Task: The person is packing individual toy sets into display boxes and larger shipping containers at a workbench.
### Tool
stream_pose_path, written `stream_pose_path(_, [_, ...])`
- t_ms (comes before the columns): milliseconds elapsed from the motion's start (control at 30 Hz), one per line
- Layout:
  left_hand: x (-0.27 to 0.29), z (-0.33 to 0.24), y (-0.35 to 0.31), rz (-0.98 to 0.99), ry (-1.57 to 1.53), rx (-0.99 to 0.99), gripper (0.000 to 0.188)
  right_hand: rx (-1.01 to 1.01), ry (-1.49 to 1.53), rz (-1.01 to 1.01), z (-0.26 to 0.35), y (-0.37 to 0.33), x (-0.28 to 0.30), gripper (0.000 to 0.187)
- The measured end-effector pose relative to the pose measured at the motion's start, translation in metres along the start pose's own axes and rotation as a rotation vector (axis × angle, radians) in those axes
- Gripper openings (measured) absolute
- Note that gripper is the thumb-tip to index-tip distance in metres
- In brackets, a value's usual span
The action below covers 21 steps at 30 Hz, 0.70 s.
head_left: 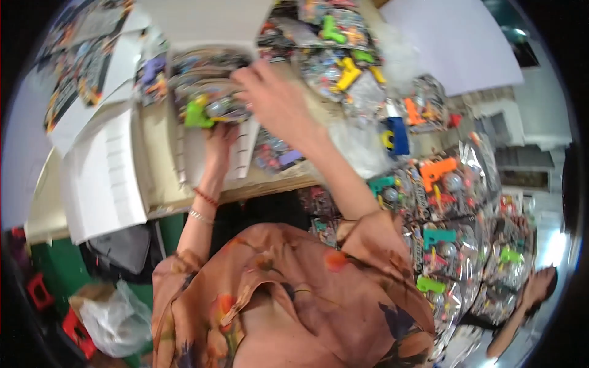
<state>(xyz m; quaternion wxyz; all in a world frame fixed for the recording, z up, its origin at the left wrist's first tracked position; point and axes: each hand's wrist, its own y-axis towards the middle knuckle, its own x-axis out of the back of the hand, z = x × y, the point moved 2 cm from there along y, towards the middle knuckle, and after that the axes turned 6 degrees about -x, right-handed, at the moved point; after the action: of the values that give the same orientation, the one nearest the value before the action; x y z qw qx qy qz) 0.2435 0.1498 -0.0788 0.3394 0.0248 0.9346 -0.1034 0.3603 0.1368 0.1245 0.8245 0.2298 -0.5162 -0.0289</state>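
Sitting near the tabletop's [159, 147] front edge, stacked packets [207, 83] look light, slippery, best held by both sides; whether left hand [222, 138] or right hand [275, 103] fingers grip is unclear.

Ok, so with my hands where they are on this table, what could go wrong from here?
Two risks, as I judge it. The stack of toy packs between your left hand and right hand lies in overlapping layers, so packs might slide out of line. Also, clear plastic lies close beside your right forearm, so a sideways sweep could snag it.
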Motion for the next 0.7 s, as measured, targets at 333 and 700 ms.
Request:
stream_pose_path(333, [0.005, -0.011, -0.008, -0.391, 0.142, -0.195, 0.046, 0.068, 0.003, -0.033, -0.005, 0.002, -0.011, 0.046])
stream_pose_path(700, [0.005, -0.025, -0.005, -0.554, -0.364, -0.05, 0.025, 0.004, 0.012, -0.031, 0.004, -0.001, -0.005, 0.036])
